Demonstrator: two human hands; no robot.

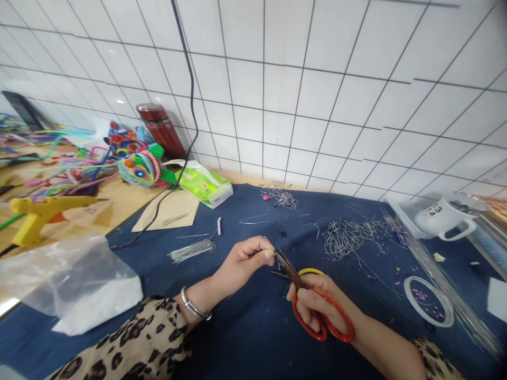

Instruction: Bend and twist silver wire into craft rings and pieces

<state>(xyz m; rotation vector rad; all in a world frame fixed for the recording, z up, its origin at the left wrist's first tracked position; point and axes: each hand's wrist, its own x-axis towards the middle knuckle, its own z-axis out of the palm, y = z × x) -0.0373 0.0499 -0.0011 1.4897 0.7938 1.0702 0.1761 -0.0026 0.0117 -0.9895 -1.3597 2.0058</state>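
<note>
Scissors clasped in right hand, pinched fine wire near their tips with left hand (seemingly snipping or bending), probably needing steadiness next.

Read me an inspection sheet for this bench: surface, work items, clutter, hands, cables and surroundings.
Surface: dark blue cloth, scattered with small scraps.
Work items: red-handled scissors; yellow-handled tool, partly hidden, type unclear.
Clutter: large wire tangle, straight wire bundle, plastic bag, round dish with pink bits.
Left hand: fingers pinched by the scissors' tips; whatever they hold is too small to identify.
Right hand: grips the scissors.
Cables: black cable hangs down the wall and runs across the tan envelope onto the cloth.
Surroundings: white tiled wall; yellow glue gun at left; white mug at right.
</note>
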